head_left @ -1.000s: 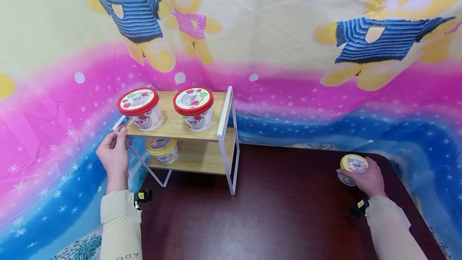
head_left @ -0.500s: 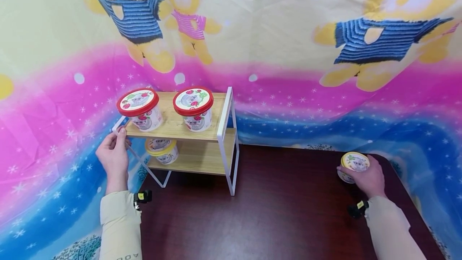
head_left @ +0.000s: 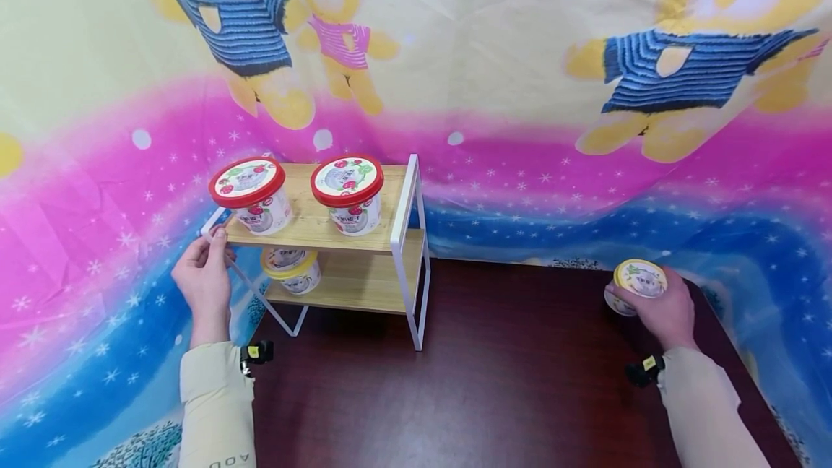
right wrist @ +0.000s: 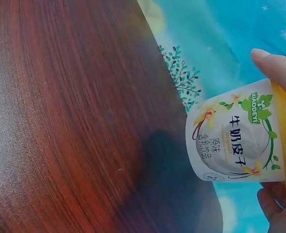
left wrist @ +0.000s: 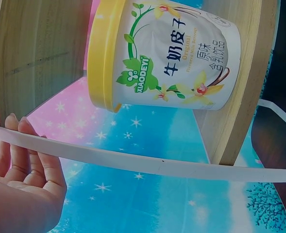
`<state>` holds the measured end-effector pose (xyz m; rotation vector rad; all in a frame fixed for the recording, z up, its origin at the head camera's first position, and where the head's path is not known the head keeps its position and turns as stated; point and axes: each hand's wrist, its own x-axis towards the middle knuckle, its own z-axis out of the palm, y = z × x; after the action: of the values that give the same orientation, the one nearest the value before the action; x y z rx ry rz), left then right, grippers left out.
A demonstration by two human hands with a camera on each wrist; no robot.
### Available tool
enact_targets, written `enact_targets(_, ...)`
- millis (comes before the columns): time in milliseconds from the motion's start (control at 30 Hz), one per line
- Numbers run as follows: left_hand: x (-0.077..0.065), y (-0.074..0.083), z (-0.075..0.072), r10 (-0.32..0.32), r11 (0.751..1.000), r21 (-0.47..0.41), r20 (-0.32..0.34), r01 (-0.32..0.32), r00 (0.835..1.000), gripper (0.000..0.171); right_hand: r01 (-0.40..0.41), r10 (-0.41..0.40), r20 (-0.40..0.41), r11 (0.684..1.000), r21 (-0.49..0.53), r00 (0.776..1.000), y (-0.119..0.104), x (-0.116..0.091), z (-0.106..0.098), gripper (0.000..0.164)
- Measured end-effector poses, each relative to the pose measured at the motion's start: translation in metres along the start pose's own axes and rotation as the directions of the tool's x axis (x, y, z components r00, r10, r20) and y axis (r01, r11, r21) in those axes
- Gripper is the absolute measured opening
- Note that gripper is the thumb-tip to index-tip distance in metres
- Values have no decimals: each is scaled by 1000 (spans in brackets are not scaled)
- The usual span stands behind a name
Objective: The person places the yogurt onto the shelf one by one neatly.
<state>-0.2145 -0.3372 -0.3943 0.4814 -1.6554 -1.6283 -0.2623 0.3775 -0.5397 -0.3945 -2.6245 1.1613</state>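
At the upper left corner of a two-tier wooden shelf rack (head_left: 364,287), my left hand (head_left: 206,276) grips the white metal frame (left wrist: 104,158), its fingers hooked round the bar in the left wrist view. Far to the right, my right hand (head_left: 669,309) holds a yellow-lidded milk drink tub (head_left: 640,279), thumb and fingers on opposite sides near the lid. The right wrist view shows this tub (right wrist: 235,136) raised over the table with a shadow below. Another yellow-lidded tub (left wrist: 176,58) stands on the lower shelf, close to the left hand.
Two larger red-lidded tubs, one left (head_left: 266,211) and one right (head_left: 354,219), stand on the top shelf. The dark wooden table (head_left: 507,367) spreads between the rack and the right hand. A bear-print cloth (head_left: 507,78) hangs behind and round the sides.
My right hand has lifted the yellow-lidded tub a little, moving it up in the head view. The left hand keeps its grip on the rack's frame.
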Motion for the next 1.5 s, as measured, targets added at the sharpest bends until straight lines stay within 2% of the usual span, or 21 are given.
enact_targets(367,1,-2,0,-5,1000,1,-5,5,1000,39,-13,13,-28,1000,-8,1000,-9,0,-4,114)
enact_targets(667,0,-1,-1,-13,1000,-2,-6,13,1000,36,-73,73,-25,997,28,997,-19,-5,-4,119)
enact_targets(1267,-1,0,-1,-21,1000,-13,-3,21,1000,37,-34,36,-51,999,42,998,-32,-11,-1,116)
enact_targets(1500,-2,1,0,-28,1000,-13,-4,28,1000,39,-29,32,-52,999,43,998,-44,-16,1,114)
